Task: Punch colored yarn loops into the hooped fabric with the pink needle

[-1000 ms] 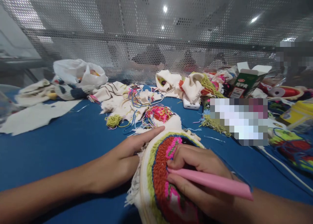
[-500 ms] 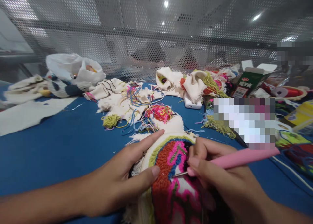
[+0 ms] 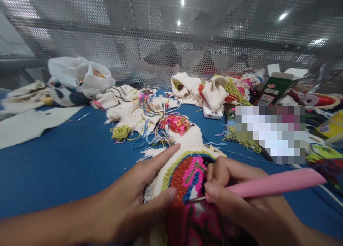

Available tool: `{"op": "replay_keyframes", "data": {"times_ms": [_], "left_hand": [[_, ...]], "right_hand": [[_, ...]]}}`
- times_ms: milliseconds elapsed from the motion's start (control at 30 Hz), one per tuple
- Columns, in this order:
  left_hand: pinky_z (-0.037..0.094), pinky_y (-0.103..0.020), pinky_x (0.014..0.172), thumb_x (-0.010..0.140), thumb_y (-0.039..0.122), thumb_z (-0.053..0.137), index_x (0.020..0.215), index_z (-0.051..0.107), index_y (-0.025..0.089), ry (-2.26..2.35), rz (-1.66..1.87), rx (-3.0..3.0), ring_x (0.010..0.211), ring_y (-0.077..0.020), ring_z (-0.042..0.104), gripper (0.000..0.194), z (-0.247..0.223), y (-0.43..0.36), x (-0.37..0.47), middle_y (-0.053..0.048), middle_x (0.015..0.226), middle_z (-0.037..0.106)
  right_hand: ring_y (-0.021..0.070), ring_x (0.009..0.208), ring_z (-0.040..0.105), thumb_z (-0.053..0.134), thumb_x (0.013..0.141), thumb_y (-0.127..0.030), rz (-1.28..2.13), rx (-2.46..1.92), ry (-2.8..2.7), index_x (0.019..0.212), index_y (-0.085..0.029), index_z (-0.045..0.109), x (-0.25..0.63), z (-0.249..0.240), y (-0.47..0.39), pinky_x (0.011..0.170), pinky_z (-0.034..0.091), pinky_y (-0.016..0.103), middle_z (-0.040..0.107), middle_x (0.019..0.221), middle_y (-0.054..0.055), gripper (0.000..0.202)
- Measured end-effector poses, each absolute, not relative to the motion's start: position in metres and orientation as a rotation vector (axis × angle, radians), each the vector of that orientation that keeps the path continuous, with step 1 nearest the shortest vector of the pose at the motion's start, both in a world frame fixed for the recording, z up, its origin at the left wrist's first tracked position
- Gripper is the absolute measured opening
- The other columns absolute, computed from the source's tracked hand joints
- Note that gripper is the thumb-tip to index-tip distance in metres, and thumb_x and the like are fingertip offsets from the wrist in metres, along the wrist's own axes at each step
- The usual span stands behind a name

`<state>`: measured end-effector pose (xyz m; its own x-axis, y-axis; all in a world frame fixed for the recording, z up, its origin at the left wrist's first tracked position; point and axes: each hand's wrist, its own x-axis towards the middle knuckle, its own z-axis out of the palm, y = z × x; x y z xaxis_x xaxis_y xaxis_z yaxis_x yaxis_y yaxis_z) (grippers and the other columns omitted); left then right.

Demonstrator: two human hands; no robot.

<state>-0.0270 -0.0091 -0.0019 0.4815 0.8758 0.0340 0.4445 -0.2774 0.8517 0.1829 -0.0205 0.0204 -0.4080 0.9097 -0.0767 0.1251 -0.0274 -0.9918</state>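
Observation:
A round hoop [image 3: 158, 183] holds cloth worked with looped yarn in yellow-green, blue, rust red, pink and black. My left hand [image 3: 134, 196] grips the hoop's left side, thumb on the rust-red loops and index finger along the outer rim. Between the fingers of my right hand [image 3: 235, 196] is a pink punch needle [image 3: 278, 183], its handle pointing right. The metal tip touches the work near the blue yarn, beside a patch of bare white cloth. Yarn and the hoop's lower part are partly hidden by my hands.
Yarn scraps [image 3: 122, 132] and cloth pieces [image 3: 123, 110] lie behind the hoop on the blue table [image 3: 66, 160]. A white plastic bag [image 3: 80, 74] stands back left, a green box [image 3: 277, 87] back right. A white device [image 3: 212, 113] and a blurred-out screen [image 3: 273, 135] sit right of centre.
The needle tip has moved slightly down and left along the blue yarn. The pink handle has swung a little lower and to the right with my right hand.

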Motion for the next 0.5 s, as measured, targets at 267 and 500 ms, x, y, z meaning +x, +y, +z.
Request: {"op": "replay_keyframes", "data": {"times_ms": [267,500], "left_hand": [[0.039,-0.037,0.099,0.080,0.034,0.052,0.137,0.026,0.029,1.129,0.673,2.004,0.123,-0.0297,0.040,0.064,-0.006,-0.009,-0.028,0.000,0.138,0.040],[0.043,-0.033,0.095,0.082,0.032,0.050,0.137,0.027,0.030,1.011,0.714,1.931,0.124,-0.0281,0.039,0.061,-0.007,-0.006,-0.023,0.002,0.140,0.036]], "right_hand": [[0.0109,0.060,0.048,0.057,0.077,-0.021,1.088,-0.719,-2.191,0.063,-0.019,0.052,0.178,0.013,-0.009,0.055,0.037,0.022,0.055,0.065,0.000,0.014],[0.0063,0.040,0.032,0.056,0.076,-0.029,1.591,-1.089,-1.524,0.058,-0.020,0.041,0.179,0.017,-0.015,0.035,0.023,0.018,0.041,0.050,-0.005,0.025]]}}
